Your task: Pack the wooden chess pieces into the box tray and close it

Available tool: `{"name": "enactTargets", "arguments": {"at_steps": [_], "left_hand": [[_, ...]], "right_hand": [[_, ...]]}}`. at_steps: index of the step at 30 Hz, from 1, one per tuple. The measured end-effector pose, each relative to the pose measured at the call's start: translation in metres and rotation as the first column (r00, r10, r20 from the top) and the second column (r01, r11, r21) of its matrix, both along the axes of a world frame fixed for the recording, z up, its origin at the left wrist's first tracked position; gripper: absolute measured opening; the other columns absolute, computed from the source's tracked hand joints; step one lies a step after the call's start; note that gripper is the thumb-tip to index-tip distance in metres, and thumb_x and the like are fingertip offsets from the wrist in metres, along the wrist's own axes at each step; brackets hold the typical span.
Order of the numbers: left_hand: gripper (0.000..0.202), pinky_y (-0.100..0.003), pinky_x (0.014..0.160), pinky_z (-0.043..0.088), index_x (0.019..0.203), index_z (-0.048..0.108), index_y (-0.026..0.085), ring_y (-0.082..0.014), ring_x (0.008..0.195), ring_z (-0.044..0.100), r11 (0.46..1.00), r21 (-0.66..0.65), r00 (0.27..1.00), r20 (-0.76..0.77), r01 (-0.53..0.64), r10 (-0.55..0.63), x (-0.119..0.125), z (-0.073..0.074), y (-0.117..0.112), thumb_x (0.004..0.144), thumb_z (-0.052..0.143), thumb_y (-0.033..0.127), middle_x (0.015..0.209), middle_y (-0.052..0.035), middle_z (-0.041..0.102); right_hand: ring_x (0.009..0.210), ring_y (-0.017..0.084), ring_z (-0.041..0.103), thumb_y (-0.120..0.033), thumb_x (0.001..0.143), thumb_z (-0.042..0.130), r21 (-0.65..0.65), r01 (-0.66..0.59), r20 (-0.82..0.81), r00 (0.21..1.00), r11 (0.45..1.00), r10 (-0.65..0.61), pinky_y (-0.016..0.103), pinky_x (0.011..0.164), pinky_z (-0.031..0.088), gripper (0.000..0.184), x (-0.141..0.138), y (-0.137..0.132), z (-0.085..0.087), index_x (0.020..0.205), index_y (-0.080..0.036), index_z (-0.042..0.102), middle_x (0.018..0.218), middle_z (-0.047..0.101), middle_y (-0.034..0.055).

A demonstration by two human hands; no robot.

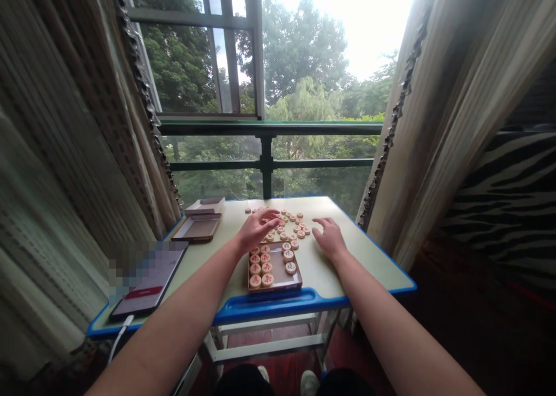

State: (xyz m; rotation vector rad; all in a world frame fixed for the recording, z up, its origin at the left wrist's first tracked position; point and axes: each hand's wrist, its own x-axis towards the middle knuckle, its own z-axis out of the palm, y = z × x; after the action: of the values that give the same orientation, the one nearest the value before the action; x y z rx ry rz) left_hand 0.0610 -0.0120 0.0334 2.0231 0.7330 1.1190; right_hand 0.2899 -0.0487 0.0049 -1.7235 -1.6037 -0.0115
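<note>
Round wooden xiangqi pieces (301,234) lie scattered on the pale table, several together beyond a shallow box (278,268). Inside the box, red-marked pieces (267,279) stand in two columns on the left. Dark-marked pieces (291,267) form a short column on its right, with bare box floor between. My left hand (258,229) hovers over the box's far left corner and the nearby loose pieces, its fingers apart. To the right of the scattered pieces is my right hand (329,237), fingers spread with nothing visible between them.
The table (369,266) has a blue rim and a front groove (269,303). At the back left lies an open box with its lid (198,227). A tablet (150,283) with a white cable (123,326) rests at the left. Curtains (391,124) flank the window.
</note>
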Motion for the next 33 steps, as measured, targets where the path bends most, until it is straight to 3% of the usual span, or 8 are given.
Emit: {"name": "enactTargets", "arguments": {"at_steps": [3, 6, 14, 24, 27, 30, 33], "left_hand": [[0.049, -0.034, 0.082, 0.048, 0.108, 0.058, 0.012, -0.0239, 0.103, 0.057, 1.0, -0.023, 0.999, 0.046, 0.002, -0.001, -0.0022, -0.0003, 0.0004, 0.077, 0.054, 0.049, 0.109, -0.0132, 0.062], [0.047, -0.035, 0.083, 0.048, 0.102, 0.062, 0.012, -0.0248, 0.103, 0.057, 1.0, -0.016, 0.999, 0.035, -0.022, 0.023, -0.0032, 0.0002, -0.0011, 0.077, 0.052, 0.05, 0.108, -0.0123, 0.063], [0.035, -0.031, 0.075, 0.049, 0.089, 0.068, 0.013, -0.0212, 0.086, 0.063, 0.994, 0.075, 0.986, -0.138, -0.084, 0.093, -0.0024, -0.0033, 0.0015, 0.077, 0.05, 0.041, 0.091, -0.0075, 0.069], [0.03, -0.029, 0.073, 0.05, 0.091, 0.069, 0.013, -0.0196, 0.084, 0.063, 0.985, 0.15, 0.966, -0.229, -0.086, 0.12, 0.0018, -0.008, 0.0029, 0.076, 0.051, 0.032, 0.092, -0.0078, 0.07], [0.029, -0.028, 0.072, 0.05, 0.091, 0.069, 0.013, -0.0196, 0.084, 0.063, 0.978, 0.192, 0.967, -0.222, -0.083, 0.125, 0.0032, -0.0079, 0.0028, 0.077, 0.052, 0.032, 0.092, -0.0083, 0.07], [0.028, -0.028, 0.07, 0.05, 0.09, 0.07, 0.013, -0.0191, 0.082, 0.063, 0.969, 0.235, 0.972, -0.199, -0.077, 0.126, 0.0046, -0.0089, 0.004, 0.079, 0.053, 0.033, 0.089, -0.0091, 0.07], [0.027, -0.027, 0.068, 0.051, 0.091, 0.07, 0.014, -0.0183, 0.081, 0.064, 0.968, 0.242, 0.981, -0.163, -0.068, 0.11, 0.0057, -0.0093, 0.0041, 0.079, 0.055, 0.033, 0.089, -0.0094, 0.07]], "right_hand": [[0.105, 0.027, 0.047, -0.024, 0.078, 0.048, -0.124, -0.012, 0.19, 0.981, 0.992, 0.035, 0.038, 0.092, 0.035, 0.032, 0.0009, 0.0039, -0.0084, 0.103, -0.02, 0.066, 0.115, 0.059, 0.01], [0.102, 0.027, 0.049, -0.024, 0.078, 0.048, -0.2, 0.03, 0.233, 0.972, 0.979, 0.018, 0.038, 0.088, 0.036, 0.03, -0.001, 0.0003, -0.011, 0.101, -0.023, 0.067, 0.108, 0.062, 0.0088], [0.095, 0.023, 0.053, -0.027, 0.075, 0.053, -0.188, 0.01, 0.237, 0.971, 0.982, 0.035, 0.032, 0.083, 0.038, 0.023, 0.0011, -0.0002, -0.0099, 0.089, -0.021, 0.07, 0.094, 0.068, 0.0063], [0.093, 0.022, 0.054, -0.036, 0.074, 0.056, -0.175, -0.039, 0.182, 0.981, 0.984, 0.071, 0.032, 0.082, 0.041, 0.024, -0.0004, -0.0022, -0.0103, 0.085, -0.021, 0.071, 0.086, 0.07, 0.0067], [0.088, 0.021, 0.056, -0.036, 0.074, 0.057, -0.109, -0.064, 0.154, 0.985, 0.992, 0.081, 0.032, 0.08, 0.041, 0.025, 0.0002, -0.0015, -0.0103, 0.087, -0.019, 0.069, 0.086, 0.069, 0.006], [0.08, 0.019, 0.057, -0.033, 0.075, 0.056, 0.036, -0.08, 0.09, 0.993, 0.996, 0.076, 0.031, 0.079, 0.042, 0.031, 0.001, -0.0011, -0.0092, 0.099, -0.016, 0.065, 0.089, 0.068, 0.0059], [0.075, 0.018, 0.058, -0.033, 0.076, 0.056, 0.168, -0.099, 0.048, 0.995, 0.981, 0.092, 0.032, 0.077, 0.043, 0.025, -0.0003, -0.0028, -0.0075, 0.091, -0.015, 0.065, 0.086, 0.068, 0.0071]]}}
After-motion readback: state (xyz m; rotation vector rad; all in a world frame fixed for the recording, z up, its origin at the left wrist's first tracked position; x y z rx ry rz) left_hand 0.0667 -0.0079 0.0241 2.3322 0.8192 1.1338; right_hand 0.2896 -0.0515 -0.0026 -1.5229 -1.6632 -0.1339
